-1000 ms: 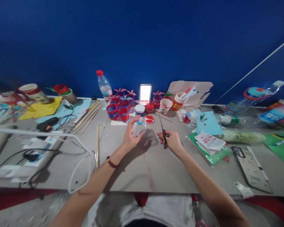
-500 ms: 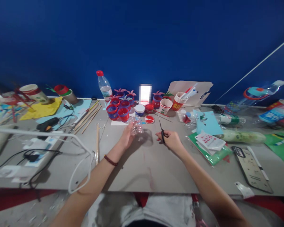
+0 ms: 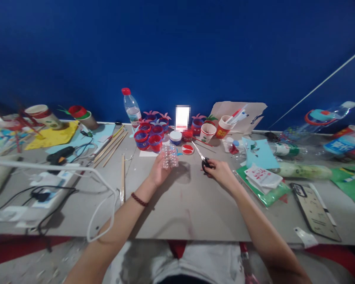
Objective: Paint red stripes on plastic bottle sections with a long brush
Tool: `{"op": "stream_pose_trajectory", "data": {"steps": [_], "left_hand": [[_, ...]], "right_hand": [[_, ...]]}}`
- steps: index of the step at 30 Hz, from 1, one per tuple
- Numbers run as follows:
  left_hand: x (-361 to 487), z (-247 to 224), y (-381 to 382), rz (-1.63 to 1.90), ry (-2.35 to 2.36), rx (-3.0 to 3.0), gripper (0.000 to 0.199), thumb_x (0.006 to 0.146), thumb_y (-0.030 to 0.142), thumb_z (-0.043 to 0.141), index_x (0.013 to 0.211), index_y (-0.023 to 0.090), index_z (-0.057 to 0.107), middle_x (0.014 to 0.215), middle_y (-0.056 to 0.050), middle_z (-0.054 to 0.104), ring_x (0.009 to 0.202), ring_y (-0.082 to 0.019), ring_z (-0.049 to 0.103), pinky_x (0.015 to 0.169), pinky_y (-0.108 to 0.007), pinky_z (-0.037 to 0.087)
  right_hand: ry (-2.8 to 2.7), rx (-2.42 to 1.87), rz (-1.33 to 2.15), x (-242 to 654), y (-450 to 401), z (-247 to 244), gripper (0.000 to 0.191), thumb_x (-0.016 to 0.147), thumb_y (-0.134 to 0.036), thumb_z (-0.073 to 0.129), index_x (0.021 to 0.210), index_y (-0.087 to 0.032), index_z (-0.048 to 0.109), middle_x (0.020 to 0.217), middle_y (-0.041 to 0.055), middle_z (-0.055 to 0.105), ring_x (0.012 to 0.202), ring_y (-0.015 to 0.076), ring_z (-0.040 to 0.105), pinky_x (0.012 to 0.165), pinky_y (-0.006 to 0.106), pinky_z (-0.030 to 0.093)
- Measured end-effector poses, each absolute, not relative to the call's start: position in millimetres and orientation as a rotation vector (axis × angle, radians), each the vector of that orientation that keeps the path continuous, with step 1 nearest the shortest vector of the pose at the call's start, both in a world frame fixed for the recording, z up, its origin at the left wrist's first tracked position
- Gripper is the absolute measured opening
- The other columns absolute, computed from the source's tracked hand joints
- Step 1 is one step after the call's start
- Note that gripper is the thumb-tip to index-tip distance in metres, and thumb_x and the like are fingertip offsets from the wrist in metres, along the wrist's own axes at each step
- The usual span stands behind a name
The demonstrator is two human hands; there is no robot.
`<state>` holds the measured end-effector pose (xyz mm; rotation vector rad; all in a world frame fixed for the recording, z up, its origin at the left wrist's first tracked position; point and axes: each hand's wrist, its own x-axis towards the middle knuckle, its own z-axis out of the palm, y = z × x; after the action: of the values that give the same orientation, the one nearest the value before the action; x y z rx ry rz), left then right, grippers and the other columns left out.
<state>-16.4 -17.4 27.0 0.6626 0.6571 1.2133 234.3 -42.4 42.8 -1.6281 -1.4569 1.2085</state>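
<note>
Head view shows scissors (image 3: 203, 159) over a grey table (image 3: 171, 215), blue wall (image 3: 177, 51) behind.

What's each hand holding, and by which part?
The left hand holds a clear ridged plastic piece by its left side; the right hand holds scissors by the black handles.

From my remote seat I see a plain deep-blue wall (image 3: 177, 51) filling the background, crossed at the right by a slanting white line (image 3: 321, 83). A grey table (image 3: 177, 215) stands against it, carrying soft shadows, and below I make out a greyish, scrap-littered floor (image 3: 20, 268) with red areas.
</note>
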Motion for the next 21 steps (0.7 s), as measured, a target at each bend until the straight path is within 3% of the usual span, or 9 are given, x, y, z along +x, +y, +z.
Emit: {"op": "stream_pose_trajectory", "data": {"steps": [4, 9, 14, 21], "left_hand": [[-15, 30, -20, 1.215, 0.624, 0.667, 0.046, 0.077, 0.056, 0.071, 0.106, 0.020, 0.069, 0.088, -0.006, 0.071, 0.079, -0.022, 0.066, 0.071, -0.036, 0.052], [-15, 29, -23, 1.194, 0.639, 0.724, 0.052, 0.076, 0.053, 0.071, 0.116, 0.022, 0.065, 0.093, -0.005, 0.071, 0.089, -0.025, 0.067, 0.084, -0.042, 0.051], [-14, 26, -23, 1.169, 0.652, 0.793, 0.049, 0.074, 0.057, 0.070, 0.108, 0.022, 0.067, 0.103, -0.010, 0.073, 0.105, -0.034, 0.066, 0.091, -0.050, 0.048], [-14, 25, -21, 1.138, 0.648, 0.775, 0.043, 0.075, 0.052, 0.072, 0.105, 0.022, 0.067, 0.104, -0.012, 0.075, 0.106, -0.035, 0.068, 0.091, -0.051, 0.049]], "right_hand": [[-1.740, -1.855, 0.922, 244, -45, 61, 0.010, 0.079, -0.027, 0.063, 0.074, -0.019, 0.067, 0.069, 0.0024, 0.073, 0.056, 0.0149, 0.064, 0.052, 0.022, 0.045], [-2.061, -2.092, 0.537, 256, -53, 73, 0.023, 0.088, -0.031, 0.057, 0.074, -0.019, 0.070, 0.067, 0.0047, 0.071, 0.061, 0.0166, 0.062, 0.054, 0.024, 0.034], [-2.046, -2.270, 0.341, 268, -57, 65, 0.018, 0.089, -0.032, 0.061, 0.088, -0.016, 0.070, 0.074, 0.0088, 0.071, 0.067, 0.0195, 0.065, 0.055, 0.025, 0.034], [-2.011, -2.413, 0.064, 282, -46, 47, 0.026, 0.093, -0.037, 0.057, 0.096, -0.015, 0.071, 0.083, 0.0131, 0.072, 0.076, 0.0243, 0.070, 0.056, 0.027, 0.036]]}}
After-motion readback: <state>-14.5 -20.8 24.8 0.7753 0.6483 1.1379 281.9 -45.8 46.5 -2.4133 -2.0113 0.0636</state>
